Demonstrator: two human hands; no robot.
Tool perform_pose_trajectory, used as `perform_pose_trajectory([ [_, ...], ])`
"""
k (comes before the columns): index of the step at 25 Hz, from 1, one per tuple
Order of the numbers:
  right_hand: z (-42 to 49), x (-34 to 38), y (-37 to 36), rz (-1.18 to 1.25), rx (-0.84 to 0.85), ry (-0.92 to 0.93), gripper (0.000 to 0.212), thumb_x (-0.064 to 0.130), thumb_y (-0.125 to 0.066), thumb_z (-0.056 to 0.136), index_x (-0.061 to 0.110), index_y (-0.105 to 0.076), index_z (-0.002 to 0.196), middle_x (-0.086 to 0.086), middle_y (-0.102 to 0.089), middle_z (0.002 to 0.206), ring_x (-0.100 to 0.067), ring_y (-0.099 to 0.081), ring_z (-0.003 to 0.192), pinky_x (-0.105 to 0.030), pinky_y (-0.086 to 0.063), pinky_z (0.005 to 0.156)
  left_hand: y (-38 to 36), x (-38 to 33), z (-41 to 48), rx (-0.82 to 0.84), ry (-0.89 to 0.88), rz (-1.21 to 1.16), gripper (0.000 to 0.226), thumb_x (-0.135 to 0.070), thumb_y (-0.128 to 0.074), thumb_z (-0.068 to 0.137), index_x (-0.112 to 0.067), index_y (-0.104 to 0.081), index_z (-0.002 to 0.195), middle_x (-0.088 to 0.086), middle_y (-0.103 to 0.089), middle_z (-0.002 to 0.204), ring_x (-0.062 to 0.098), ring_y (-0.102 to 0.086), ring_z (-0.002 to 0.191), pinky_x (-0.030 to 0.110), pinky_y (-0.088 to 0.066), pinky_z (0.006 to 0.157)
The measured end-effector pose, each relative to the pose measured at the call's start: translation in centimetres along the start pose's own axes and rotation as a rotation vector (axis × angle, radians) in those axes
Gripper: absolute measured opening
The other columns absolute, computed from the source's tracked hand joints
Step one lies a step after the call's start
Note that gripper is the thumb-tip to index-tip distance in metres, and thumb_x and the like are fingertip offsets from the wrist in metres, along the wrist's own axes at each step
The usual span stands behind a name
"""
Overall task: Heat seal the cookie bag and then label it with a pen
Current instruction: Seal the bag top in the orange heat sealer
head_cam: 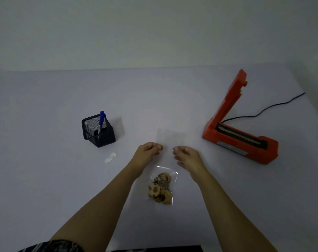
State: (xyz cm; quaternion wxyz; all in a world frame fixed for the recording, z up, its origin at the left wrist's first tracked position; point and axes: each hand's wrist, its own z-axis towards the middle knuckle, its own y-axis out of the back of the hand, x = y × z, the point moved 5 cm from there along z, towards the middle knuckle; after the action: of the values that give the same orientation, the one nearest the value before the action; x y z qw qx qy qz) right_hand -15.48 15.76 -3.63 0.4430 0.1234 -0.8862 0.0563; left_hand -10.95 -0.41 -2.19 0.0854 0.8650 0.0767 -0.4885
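Note:
A clear plastic cookie bag [171,138] lies on the table in front of me, with several cookies [160,189] bunched at its near end and its open end pointing away. My left hand [148,153] pinches the bag's left edge above the cookies. My right hand [188,157] pinches the right edge at the same height. An orange heat sealer [240,140] stands to the right with its arm raised. A blue pen [101,120] stands in a black mesh holder [99,133] to the left.
A small white label strip [110,157] lies on the table below the pen holder. The sealer's black cable [263,110] runs off to the right. The pale table [45,124] ends at a wall at the back.

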Motion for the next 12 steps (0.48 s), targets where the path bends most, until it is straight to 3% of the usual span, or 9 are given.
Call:
perform_pose_trajectory([
  [3,-0.7,0.1,2.9,0.072,-0.046,0.016,0.005,0.019,-0.06,0.089,0.017,-0.064,0.087,0.0,-0.067,0.086,-0.011,-0.063,0.077,-0.023,-0.051,0.073,-2.9,-1.0,0.4,0.101,-0.024,-0.01,0.018,-0.017,-0.052,0.093,-0.007,-0.065,0.1,0.006,-0.07,0.098,0.018,-0.066,0.086,0.03,-0.049,0.082],
  [8,-2.4,-0.3,9.7,0.13,-0.151,0.057,0.005,0.018,-0.06,0.089,0.015,-0.064,0.089,-0.001,-0.067,0.087,-0.013,-0.063,0.08,-0.021,-0.051,0.076,-9.8,-2.2,1.0,0.233,-0.07,0.1,0.017,-0.016,-0.054,0.091,-0.012,-0.066,0.103,0.002,-0.071,0.094,0.009,-0.066,0.078,0.02,-0.046,0.07],
  [12,-3.1,-0.8,14.5,0.174,-0.228,0.068,0.004,0.019,-0.061,0.088,0.017,-0.065,0.086,-0.001,-0.068,0.087,-0.015,-0.064,0.083,-0.025,-0.052,0.079,-14.8,-2.3,1.3,0.287,-0.069,0.124,0.017,-0.015,-0.053,0.092,-0.008,-0.066,0.101,0.004,-0.07,0.093,0.012,-0.064,0.079,0.022,-0.047,0.073],
])
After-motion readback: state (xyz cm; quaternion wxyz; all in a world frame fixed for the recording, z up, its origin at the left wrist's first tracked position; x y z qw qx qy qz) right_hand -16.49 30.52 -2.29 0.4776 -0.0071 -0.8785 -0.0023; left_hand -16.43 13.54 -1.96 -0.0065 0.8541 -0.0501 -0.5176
